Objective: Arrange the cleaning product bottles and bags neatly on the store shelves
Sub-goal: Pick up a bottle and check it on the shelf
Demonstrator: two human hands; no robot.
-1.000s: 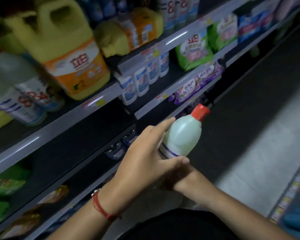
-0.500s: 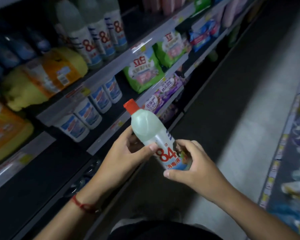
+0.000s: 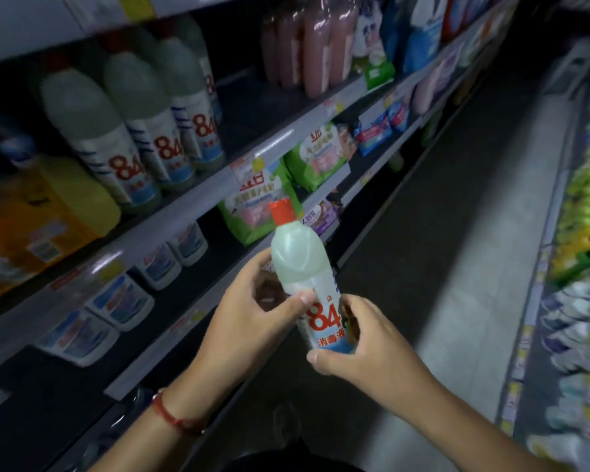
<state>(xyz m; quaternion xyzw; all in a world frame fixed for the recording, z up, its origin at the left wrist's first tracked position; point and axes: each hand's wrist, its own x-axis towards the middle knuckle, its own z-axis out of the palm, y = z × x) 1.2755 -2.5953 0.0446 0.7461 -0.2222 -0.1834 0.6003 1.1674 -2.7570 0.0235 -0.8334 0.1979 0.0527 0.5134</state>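
Inspector: Bottle (image 3: 304,267) in the head view, pale plastic with a red cap (image 3: 282,211), held in front of the shelving, cap up and leaning slightly to the left. Label reads "84" in red with a blue band at the foot.

Clerk: And the hands?

Inspector: Left hand (image 3: 249,311) grips the bottle at mid-body, thumb across the front, fingers curled behind it. Right hand (image 3: 361,342) holds the base, thumb under the blue band, fingers wrapped round the far side. A red cord bracelet (image 3: 171,415) sits on the left wrist.

Clerk: Is the bottle touching any shelf?

Inspector: No. It is held clear of the shelving, just in front of the middle shelf edge (image 3: 191,321).

Clerk: Stock on the shelves?

Inspector: Upper shelf (image 3: 286,137): a row of matching "84" bottles (image 3: 143,131) standing upright, pink bottles (image 3: 307,46) further along with a bare stretch between the two groups. To the left, a yellow jug (image 3: 48,219) with an orange label, blurred. Lower tier: white tubs (image 3: 116,301) with blue labels, then green bags (image 3: 256,206) standing against one another, then blue packets (image 3: 375,131). The opposite shelving (image 3: 573,233) on the right carries small goods, too blurred to identify. Grey floor (image 3: 457,250) runs between the two.
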